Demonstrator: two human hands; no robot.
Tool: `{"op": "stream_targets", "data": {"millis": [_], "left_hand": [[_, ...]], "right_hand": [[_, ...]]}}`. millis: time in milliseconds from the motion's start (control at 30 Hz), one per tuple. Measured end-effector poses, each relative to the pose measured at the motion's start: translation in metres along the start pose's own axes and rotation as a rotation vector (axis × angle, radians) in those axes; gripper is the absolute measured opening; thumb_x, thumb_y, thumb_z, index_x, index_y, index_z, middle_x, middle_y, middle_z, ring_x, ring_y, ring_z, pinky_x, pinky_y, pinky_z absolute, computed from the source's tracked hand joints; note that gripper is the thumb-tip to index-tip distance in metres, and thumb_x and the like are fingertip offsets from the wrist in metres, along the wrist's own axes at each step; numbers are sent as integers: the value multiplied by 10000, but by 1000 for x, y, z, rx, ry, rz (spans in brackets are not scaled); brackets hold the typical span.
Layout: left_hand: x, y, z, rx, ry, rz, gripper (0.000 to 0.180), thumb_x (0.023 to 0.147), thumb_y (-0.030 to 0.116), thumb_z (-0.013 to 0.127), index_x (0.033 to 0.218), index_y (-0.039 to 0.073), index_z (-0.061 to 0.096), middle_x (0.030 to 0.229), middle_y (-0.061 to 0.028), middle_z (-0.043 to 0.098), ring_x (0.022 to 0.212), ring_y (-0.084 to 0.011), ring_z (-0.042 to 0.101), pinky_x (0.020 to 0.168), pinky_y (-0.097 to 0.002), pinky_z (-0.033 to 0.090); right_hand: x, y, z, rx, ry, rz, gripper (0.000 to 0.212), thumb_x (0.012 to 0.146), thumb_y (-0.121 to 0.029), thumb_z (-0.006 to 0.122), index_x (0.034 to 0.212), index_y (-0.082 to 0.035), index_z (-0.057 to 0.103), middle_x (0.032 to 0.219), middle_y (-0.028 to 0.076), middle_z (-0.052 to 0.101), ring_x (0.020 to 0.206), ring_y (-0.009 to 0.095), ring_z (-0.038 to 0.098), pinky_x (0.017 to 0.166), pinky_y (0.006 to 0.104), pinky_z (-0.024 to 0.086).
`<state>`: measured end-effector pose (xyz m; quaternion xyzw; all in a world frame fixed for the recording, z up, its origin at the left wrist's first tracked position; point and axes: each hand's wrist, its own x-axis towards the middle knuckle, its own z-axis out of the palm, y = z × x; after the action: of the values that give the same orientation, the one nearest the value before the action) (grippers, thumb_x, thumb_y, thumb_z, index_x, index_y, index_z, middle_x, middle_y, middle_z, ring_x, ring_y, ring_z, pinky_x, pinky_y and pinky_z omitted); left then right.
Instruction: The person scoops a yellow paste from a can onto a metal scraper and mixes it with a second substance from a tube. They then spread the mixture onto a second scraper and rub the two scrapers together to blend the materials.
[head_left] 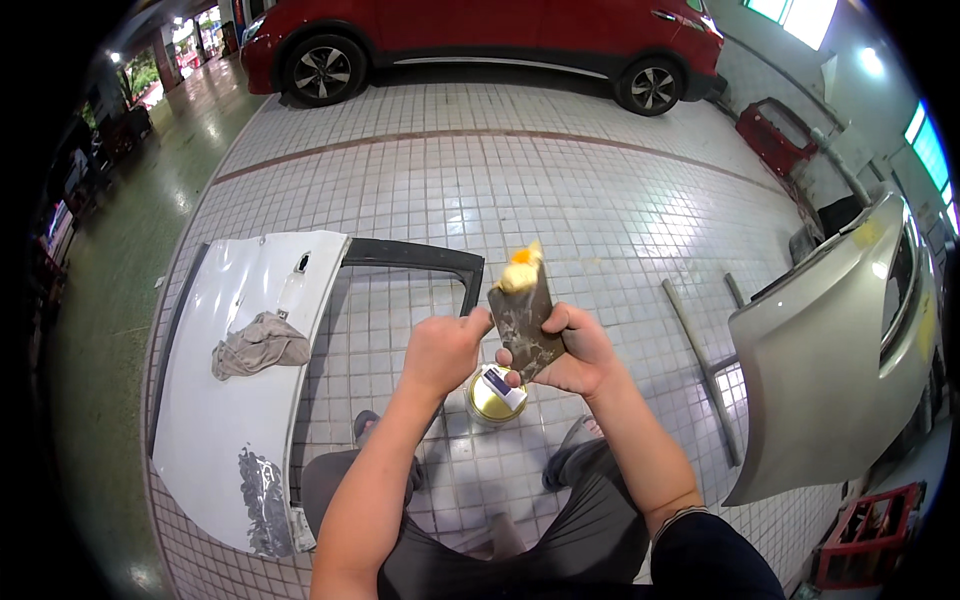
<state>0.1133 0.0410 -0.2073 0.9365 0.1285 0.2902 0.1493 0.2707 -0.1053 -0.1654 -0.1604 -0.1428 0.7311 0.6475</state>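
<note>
My right hand point(577, 352) grips a dark, smeared filler mixing plate point(528, 325), thumb on its face and fingers behind. On the plate's far end sits a lump of pale yellow putty point(518, 277) with a bright orange dab point(522, 256) on it. My left hand point(447, 352) is closed beside the plate's left edge, its thumb close to that edge; what it holds, if anything, is hidden. Below both hands a round tin point(487, 405) with a yellowish top stands on the floor between my feet, and a small white-and-dark tube or packet point(503, 386) lies on it.
At left lies a white car door point(215, 430) with a grey sanded patch and a crumpled grey cloth point(262, 346). To the right, a silver-beige body panel point(810, 370) leans by a metal stand point(705, 375). A red car point(470, 40) is parked ahead on the tiled floor point(420, 190).
</note>
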Motion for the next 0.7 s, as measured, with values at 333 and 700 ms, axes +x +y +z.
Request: {"op": "stream_targets", "data": {"millis": [333, 700], "left_hand": [[-2, 16, 10, -647, 375, -303, 266, 1070, 202, 415, 1018, -21, 552, 647, -128, 527, 572, -247, 516, 546, -370, 380], [-3, 24, 9, -597, 382, -358, 298, 1075, 225, 410, 1043, -20, 576, 683, -143, 547, 601, -246, 515, 581, -373, 400]], "right_hand": [[-1, -4, -10, -629, 157, -827, 467, 828, 53, 419, 1247, 129, 612, 1301, 197, 624, 1165, 316, 642, 1016, 433, 516], [14, 5, -6, -1707, 720, -1170, 501, 768, 50, 525, 1224, -31, 713, 1244, 151, 626, 1050, 323, 605, 901, 368, 498]]}}
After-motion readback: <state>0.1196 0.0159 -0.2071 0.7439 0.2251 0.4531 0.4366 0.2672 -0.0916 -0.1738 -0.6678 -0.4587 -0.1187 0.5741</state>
